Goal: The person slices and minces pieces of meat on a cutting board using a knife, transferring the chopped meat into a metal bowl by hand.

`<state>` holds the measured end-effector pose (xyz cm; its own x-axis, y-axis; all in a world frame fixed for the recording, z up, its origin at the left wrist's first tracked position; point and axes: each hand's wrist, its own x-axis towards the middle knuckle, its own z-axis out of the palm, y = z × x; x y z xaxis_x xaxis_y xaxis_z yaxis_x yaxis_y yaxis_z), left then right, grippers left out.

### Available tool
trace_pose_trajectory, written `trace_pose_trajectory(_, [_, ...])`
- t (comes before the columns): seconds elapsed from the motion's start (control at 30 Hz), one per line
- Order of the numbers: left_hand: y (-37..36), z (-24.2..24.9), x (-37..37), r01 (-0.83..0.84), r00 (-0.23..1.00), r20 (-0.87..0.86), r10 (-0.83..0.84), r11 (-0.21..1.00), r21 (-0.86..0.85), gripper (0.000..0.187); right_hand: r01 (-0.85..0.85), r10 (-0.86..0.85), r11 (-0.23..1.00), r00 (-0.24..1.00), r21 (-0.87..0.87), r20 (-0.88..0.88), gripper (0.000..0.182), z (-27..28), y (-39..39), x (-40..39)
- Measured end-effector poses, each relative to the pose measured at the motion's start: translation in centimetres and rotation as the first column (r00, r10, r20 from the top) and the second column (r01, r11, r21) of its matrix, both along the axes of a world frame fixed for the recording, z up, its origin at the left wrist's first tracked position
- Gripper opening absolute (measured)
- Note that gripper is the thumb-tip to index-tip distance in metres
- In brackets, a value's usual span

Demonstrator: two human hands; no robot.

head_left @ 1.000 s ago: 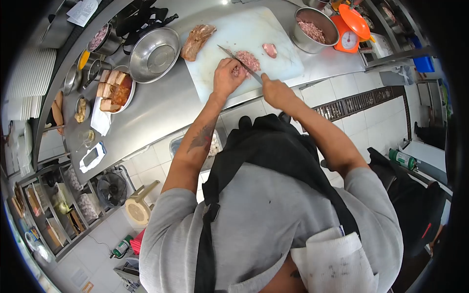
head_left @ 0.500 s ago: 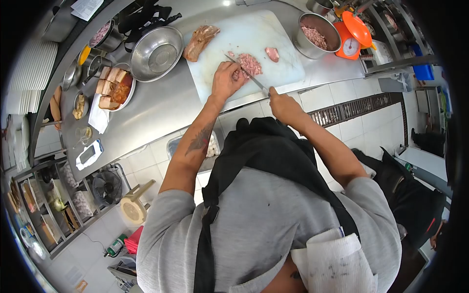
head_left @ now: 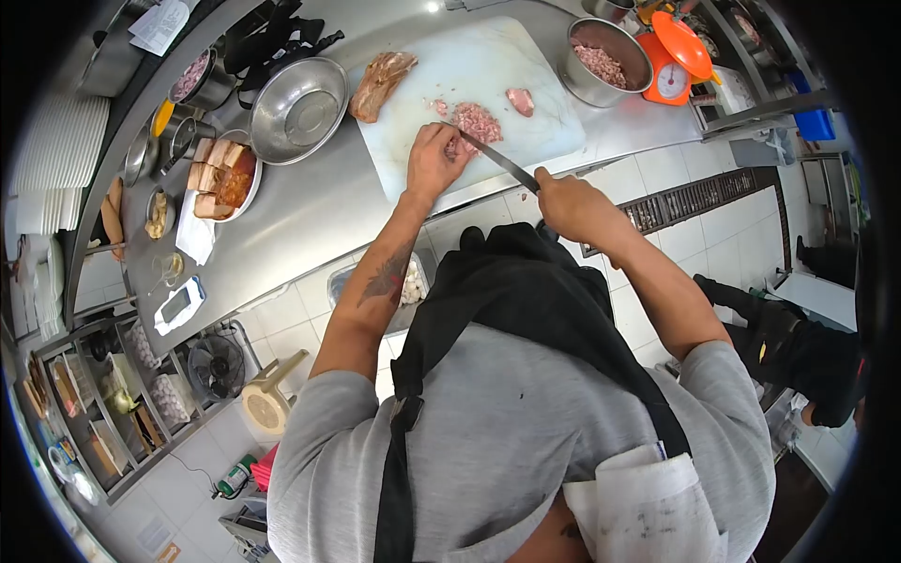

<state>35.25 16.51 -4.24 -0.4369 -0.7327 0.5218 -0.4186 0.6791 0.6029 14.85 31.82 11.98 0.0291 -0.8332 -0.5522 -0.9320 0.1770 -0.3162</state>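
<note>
My right hand [head_left: 574, 206] is wrapped around the handle of a knife [head_left: 502, 161]. The blade slants up and left, its tip beside my left fingers. With bent fingers, my left hand [head_left: 438, 158] holds down meat [head_left: 452, 148] at the near side of a pile of chopped pink meat [head_left: 477, 124]. All this lies on a white cutting board [head_left: 526, 70]. To the right of the pile is a small raw meat piece [head_left: 520, 102]. A larger browned chunk of meat [head_left: 382, 86] rests at the board's left edge.
Right of the board stand a metal pot [head_left: 607, 94] with diced meat and an orange scale [head_left: 668, 80]. Leftward are a metal colander [head_left: 298, 111] and a dish of meat blocks [head_left: 225, 178]. A co-worker in black [head_left: 798, 352] is at the right.
My right hand has drawn back to the lower right with the knife, and more of the blade shows clear of the meat. My left hand stays put. The co-worker has shifted position.
</note>
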Motion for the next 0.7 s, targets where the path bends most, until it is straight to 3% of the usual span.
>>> trace_pose_trajectory(0.1, [-0.2, 0.1, 0.1, 0.022, 1.0, -0.004, -0.022, 1.0, -0.015, 0.017, 0.018, -0.009, 0.98, 0.999, -0.196, 0.048, 0.039, -6.6, -0.4, 0.7])
trace_pose_trajectory(0.2, [-0.2, 0.4, 0.2, 0.026, 0.999, 0.021, -0.026, 1.0, 0.005, 0.016, 0.053, -0.033, 0.965, 0.996, -0.258, 0.08, 0.039, -9.2, -2.1, 1.7])
trace_pose_trajectory(0.37, [0.9, 0.5, 0.2, -0.002, 1.0, -0.025, 0.004, 0.998, 0.065, 0.016, 0.013, 0.001, 0.975, 0.998, -0.221, 0.063, 0.039, -8.0, -4.0, 1.4])
trace_pose_trajectory(0.43, [1.2, 0.8, 0.2, -0.092, 0.993, -0.073, 0.089, 0.995, -0.036, 0.011, 0.037, -0.028, 0.979, 0.999, -0.202, 0.045, 0.04, -4.8, -3.5, 1.2])
trace_pose_trajectory(0.6, [0.8, 0.2, 0.0, -0.05, 0.998, -0.04, 0.049, 0.999, -0.018, 0.011, -0.048, 0.048, 0.998, 0.999, -0.041, -0.002, 0.045, 0.3, -0.6, 0.8])
trace_pose_trajectory(0.67, [0.8, 0.1, 0.1, -0.052, 0.998, -0.031, 0.051, 0.999, -0.016, 0.011, -0.058, 0.058, 0.997, 0.998, 0.047, -0.005, 0.047, -0.8, -0.3, 1.0])
trace_pose_trajectory(0.7, [0.9, 0.3, 0.1, -0.045, 0.999, -0.015, 0.045, 0.999, 0.008, 0.01, -0.024, 0.025, 0.998, 0.999, -0.061, 0.023, 0.045, -3.6, -0.1, 1.3])
